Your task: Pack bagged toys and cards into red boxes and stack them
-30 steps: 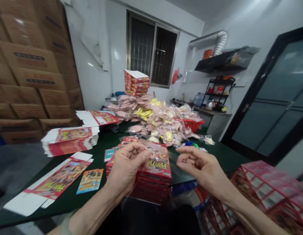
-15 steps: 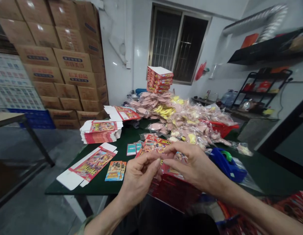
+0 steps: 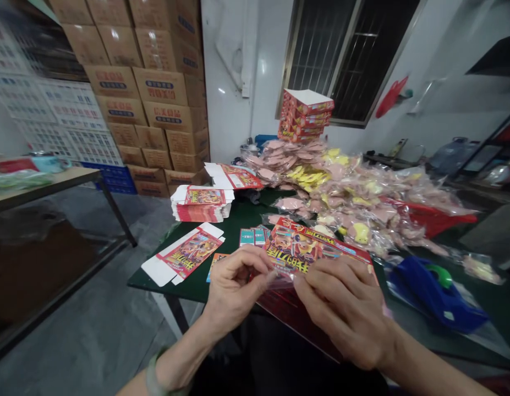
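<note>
My left hand [image 3: 234,286] and my right hand [image 3: 345,308] meet over a stack of red printed boxes [image 3: 304,250] at the near edge of the green table [image 3: 238,223]. Both pinch the near edge of a clear plastic wrapper [image 3: 284,281] lying against the top box. The left fingers are curled in a pinch. The right fingers press down flat and together on the wrapper.
A flat unfolded carton [image 3: 184,256] and a pile of flat cartons [image 3: 202,203] lie left on the table. Small cards [image 3: 252,236] sit nearby. A heap of bagged pink and yellow items [image 3: 341,190] fills the back, a blue tape dispenser [image 3: 434,291] is right. Cardboard boxes [image 3: 155,93] line the wall.
The view has swung left and down. My hands came together from apart and now pinch the wrapper at the top box's near edge.
</note>
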Tool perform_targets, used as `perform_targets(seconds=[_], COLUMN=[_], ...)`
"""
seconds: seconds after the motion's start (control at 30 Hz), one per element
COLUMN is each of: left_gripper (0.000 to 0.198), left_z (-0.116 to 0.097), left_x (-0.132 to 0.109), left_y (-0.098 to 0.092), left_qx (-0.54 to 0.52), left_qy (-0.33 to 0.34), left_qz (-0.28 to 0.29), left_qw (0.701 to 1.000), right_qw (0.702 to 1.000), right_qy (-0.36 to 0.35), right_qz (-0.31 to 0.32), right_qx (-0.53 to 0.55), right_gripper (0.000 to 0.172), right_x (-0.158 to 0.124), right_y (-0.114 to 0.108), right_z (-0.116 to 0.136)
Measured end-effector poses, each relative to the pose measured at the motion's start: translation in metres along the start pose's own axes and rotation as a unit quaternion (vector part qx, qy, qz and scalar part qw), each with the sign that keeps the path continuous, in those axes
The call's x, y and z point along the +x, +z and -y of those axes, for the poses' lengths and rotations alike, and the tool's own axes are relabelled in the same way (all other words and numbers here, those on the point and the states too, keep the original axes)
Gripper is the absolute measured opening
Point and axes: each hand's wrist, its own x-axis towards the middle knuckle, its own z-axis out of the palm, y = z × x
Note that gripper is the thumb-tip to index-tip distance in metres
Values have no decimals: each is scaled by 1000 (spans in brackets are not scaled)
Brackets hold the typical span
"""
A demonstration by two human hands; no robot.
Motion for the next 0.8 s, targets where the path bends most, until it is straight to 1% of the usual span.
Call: perform_targets(seconds=[0.13,0.23,0.27,0.3,0.37,0.4,0.43,0.47,0.5,0.57,0.6,0.63,0.73,0.8], left_gripper=[13,12,11,12,12,11,10,10,10,22,29,35,45,48], left_z=[3,7,8,9,5,2,-3,-8,-13,-22,-24,-26,-26,-25], left_x=[-2,0,2,3,2,0,-4,-9,-14,-21,-22,-22,-14,-8], left_y=[-3,-8,-11,-14,-21,-23,-24,-23,-22,-15,-11,-6,2,4], left_qx=[80,134,147,155,158,153,144,134,120,75,49,19,-59,-91], left_qy=[24,11,3,-4,-18,-26,-42,-68,-106,-193,-230,-259,-307,-333], left_qz=[-7,-26,-44,-74,-164,-199,-208,-186,-139,-32,-2,8,-13,-15], left_qw=[997,991,988,985,973,968,967,971,977,978,972,966,950,939], right_qw=[1000,1000,1000,1000,999,998,998,997,997,997,997,998,999,999], right_qy=[-2,7,12,17,31,39,46,51,54,55,50,44,25,16], right_qz=[-2,-8,-12,-16,-24,-28,-30,-32,-33,-36,-35,-32,-15,1], right_qx=[-9,-11,-12,-15,-25,-31,-35,-38,-40,-41,-42,-42,-39,-31], right_gripper=[27,24,24,23,22,21,22,22,22,23,23,23,23,24], right_x=[-2,-4,-6,-7,-9,-10,-11,-11,-11,-10,-9,-8,-8,-9], right_y=[3,7,8,9,11,12,14,15,16,19,20,20,21,20], right_z=[1,0,-1,-2,-4,-4,-5,-5,-4,-2,0,1,5,7])
